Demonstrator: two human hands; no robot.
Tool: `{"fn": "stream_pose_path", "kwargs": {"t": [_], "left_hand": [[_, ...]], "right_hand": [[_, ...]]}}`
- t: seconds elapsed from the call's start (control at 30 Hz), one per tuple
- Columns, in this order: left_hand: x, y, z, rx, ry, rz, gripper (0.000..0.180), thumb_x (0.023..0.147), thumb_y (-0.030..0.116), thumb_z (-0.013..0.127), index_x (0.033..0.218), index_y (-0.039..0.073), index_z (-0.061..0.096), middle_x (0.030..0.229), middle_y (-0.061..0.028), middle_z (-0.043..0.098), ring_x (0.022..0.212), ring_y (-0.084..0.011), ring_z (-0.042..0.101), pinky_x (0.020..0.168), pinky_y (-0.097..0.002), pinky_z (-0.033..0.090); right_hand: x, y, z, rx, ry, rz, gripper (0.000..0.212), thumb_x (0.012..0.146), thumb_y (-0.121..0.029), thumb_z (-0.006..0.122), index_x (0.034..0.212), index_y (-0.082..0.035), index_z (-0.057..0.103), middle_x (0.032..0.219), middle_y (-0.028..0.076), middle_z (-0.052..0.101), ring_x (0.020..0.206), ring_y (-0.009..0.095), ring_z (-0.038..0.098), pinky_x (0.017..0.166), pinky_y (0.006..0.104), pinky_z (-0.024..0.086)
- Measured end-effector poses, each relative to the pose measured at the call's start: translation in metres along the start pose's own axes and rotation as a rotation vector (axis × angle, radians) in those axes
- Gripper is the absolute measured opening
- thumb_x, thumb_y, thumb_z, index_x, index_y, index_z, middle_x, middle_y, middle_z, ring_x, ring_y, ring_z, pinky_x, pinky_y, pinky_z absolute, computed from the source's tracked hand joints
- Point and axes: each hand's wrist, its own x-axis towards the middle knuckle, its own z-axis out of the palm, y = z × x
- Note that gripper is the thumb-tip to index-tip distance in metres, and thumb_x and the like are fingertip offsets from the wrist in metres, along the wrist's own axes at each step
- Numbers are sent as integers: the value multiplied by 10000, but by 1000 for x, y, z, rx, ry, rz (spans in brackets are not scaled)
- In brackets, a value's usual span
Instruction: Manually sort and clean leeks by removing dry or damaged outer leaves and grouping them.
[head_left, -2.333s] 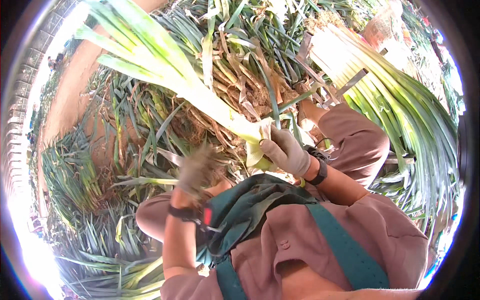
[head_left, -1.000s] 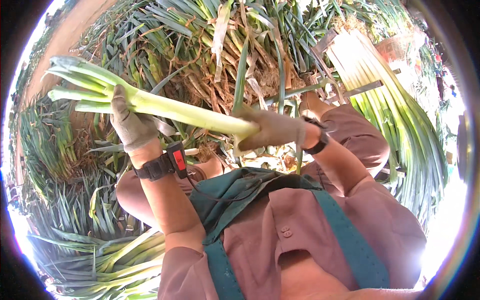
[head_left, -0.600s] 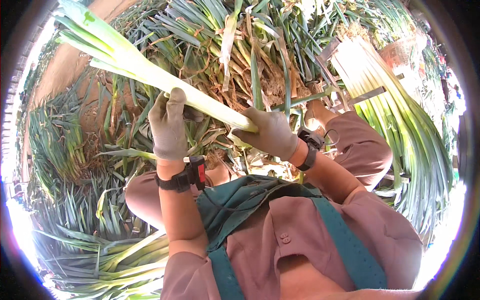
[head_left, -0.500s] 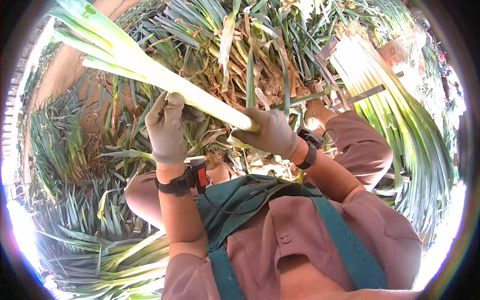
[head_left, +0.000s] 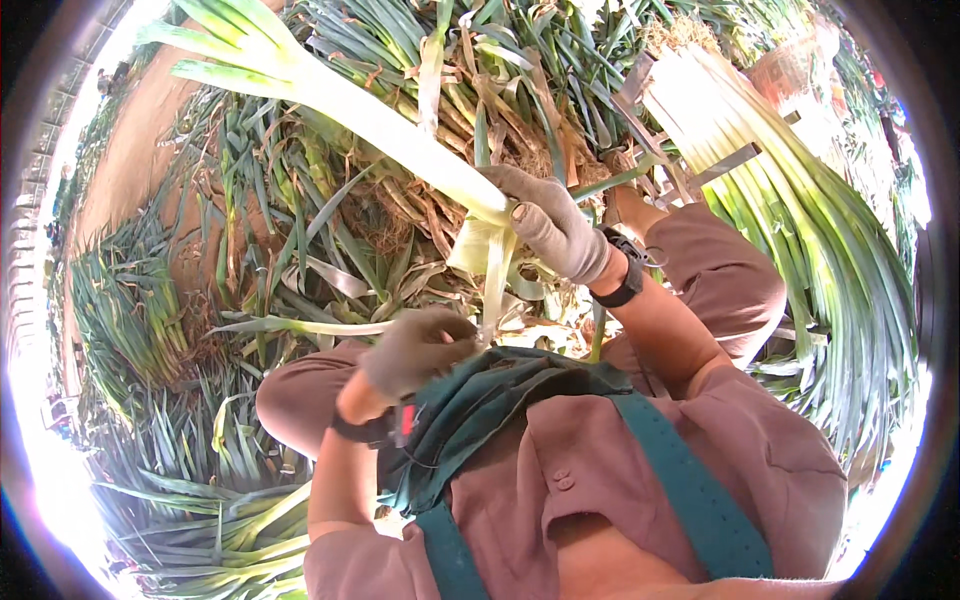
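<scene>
While right hand (head_left: 552,228) grips the leek (head_left: 375,120) at its white base, long axis runs far-left to the green tops. Left hand (head_left: 418,348), near and below, is closed on a peeled leaf strip (head_left: 492,290).

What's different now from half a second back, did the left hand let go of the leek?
Yes. The gloved left hand has left the long pale-green leek stalk and dropped toward the lap, pulling a pale outer leaf strip down from the stalk's base. The gloved right hand keeps its grip on the base end, and the stalk points up-left as before. The stacked trimmed leeks at right are unchanged.
</scene>
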Motion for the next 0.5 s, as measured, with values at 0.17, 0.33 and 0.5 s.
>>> {"fn": "stream_pose_path", "kwargs": {"t": [0.17, 0.33, 0.5], "left_hand": [[-11, 1, -104, -323, 698, 291, 603, 917, 428, 635, 1307, -25, 556, 1224, -127, 614, 985, -193, 615, 856, -318, 480], [24, 62, -137, -568, 360, 814, 904, 863, 725, 515, 1411, 15, 405, 1317, -155, 505, 1119, -286, 549, 997, -438, 441], [33, 107, -131, -885, 135, 1025, 378, 950, 503, 566, 1006, 130, 593, 829, 10, 540, 670, -127, 480, 784, -370, 460]], "right_hand": [[-2, 1, -6, 207, 44, 137, 929, 896, -732, 443, 1360, 71, 482, 1194, 115, 622, 1075, 158, 582, 919, 298, 468], [23, 0, 42, 621, -123, 415, 988, 853, -827, 324, 1265, 31, 591, 1010, 58, 669, 923, 91, 604, 796, 244, 484], [41, -4, 47, 640, -224, 351, 824, 912, -717, 404, 1220, 21, 605, 979, 61, 682, 870, 116, 630, 784, 277, 502]]}}
